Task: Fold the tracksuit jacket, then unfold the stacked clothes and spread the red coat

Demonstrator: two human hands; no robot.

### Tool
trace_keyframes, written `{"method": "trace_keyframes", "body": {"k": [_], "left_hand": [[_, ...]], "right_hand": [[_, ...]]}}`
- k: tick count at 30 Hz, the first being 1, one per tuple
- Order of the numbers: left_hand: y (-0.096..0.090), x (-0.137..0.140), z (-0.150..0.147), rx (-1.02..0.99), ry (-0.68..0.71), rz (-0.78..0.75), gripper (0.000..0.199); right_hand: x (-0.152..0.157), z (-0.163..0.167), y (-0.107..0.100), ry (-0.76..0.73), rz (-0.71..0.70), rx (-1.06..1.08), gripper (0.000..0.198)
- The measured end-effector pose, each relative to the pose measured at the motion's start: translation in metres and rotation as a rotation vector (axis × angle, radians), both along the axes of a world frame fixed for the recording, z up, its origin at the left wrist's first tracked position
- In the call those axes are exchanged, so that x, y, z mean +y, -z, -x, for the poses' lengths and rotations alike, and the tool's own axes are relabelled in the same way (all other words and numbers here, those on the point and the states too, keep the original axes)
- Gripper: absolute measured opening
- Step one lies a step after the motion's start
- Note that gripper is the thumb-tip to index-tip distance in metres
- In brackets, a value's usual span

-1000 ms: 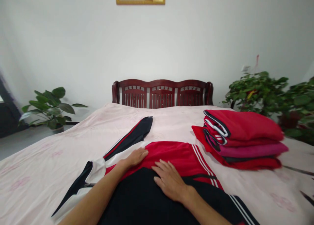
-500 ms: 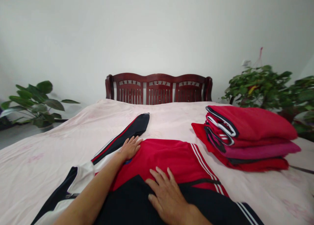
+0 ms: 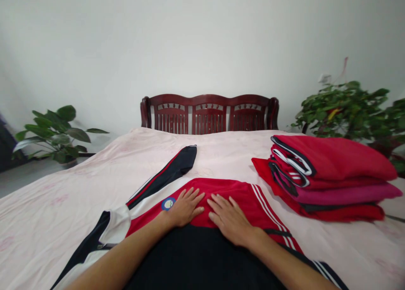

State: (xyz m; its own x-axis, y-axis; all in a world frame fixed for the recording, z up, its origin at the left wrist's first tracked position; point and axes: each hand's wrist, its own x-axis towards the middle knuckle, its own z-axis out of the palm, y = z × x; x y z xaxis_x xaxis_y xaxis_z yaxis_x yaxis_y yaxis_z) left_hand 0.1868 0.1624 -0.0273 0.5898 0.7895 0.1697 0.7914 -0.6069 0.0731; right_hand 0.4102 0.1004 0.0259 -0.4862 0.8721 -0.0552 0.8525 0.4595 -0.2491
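Observation:
A red, white and navy zip jacket lies spread on the bed, its collar toward the left and its striped hem toward the right. One navy sleeve with white and red stripes stretches away toward the headboard. My left hand rests flat on the red chest, just right of a round blue badge. Beside it my right hand also lies flat on the red cloth, fingers spread. Neither holds anything. Dark cloth and my forearms hide the near part of the jacket.
A stack of folded red and magenta clothes sits on the bed at right. Pale pink bedding surrounds the jacket. Behind stands a dark wooden headboard against a white wall. Potted plants grow at left and right.
My left hand has moved right and nearer, uncovering the blue badge. My right hand has moved forward from the dark cloth onto the red chest. The view has shifted slightly left.

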Motion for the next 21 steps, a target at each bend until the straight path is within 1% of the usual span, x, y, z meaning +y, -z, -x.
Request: {"method": "trace_keyframes", "body": {"k": [2, 5, 8, 10, 12, 14, 16, 17, 19, 21], "left_hand": [[0.002, -0.002, 0.01, 0.033, 0.003, 0.047, 0.065], [-0.002, 0.006, 0.033, 0.063, -0.062, 0.069, 0.065], [-0.006, 0.018, 0.061, 0.065, -0.14, 0.071, 0.063], [-0.007, 0.024, 0.079, 0.059, -0.205, 0.064, 0.059], [-0.009, 0.028, 0.096, 0.035, -0.324, 0.059, 0.053], [-0.011, 0.031, 0.11, -0.033, -0.53, 0.061, 0.05], [-0.014, 0.034, 0.124, -0.101, -0.742, 0.086, 0.05], [-0.016, 0.036, 0.13, -0.125, -0.827, 0.107, 0.051], [-0.019, 0.039, 0.14, -0.148, -0.922, 0.161, 0.054], [-0.023, 0.043, 0.148, -0.184, -0.969, 0.208, 0.058]], "right_hand": [[0.027, -0.019, 0.006, 0.051, -0.01, -0.066, 0.062], [0.06, -0.055, 0.022, 0.181, -0.031, -0.127, 0.061], [0.077, -0.084, 0.033, 0.261, -0.079, -0.166, 0.06], [0.08, -0.092, 0.034, 0.268, -0.099, -0.175, 0.058], [0.081, -0.091, 0.027, 0.289, -0.102, -0.168, 0.054], [0.085, -0.084, 0.016, 0.336, -0.113, -0.16, 0.05], [0.094, -0.076, 0.004, 0.389, -0.135, -0.16, 0.052], [0.099, -0.071, -0.001, 0.407, -0.156, -0.16, 0.051], [0.113, -0.06, -0.007, 0.415, -0.194, -0.156, 0.047], [0.125, -0.048, -0.009, 0.398, -0.203, -0.154, 0.048]]}}
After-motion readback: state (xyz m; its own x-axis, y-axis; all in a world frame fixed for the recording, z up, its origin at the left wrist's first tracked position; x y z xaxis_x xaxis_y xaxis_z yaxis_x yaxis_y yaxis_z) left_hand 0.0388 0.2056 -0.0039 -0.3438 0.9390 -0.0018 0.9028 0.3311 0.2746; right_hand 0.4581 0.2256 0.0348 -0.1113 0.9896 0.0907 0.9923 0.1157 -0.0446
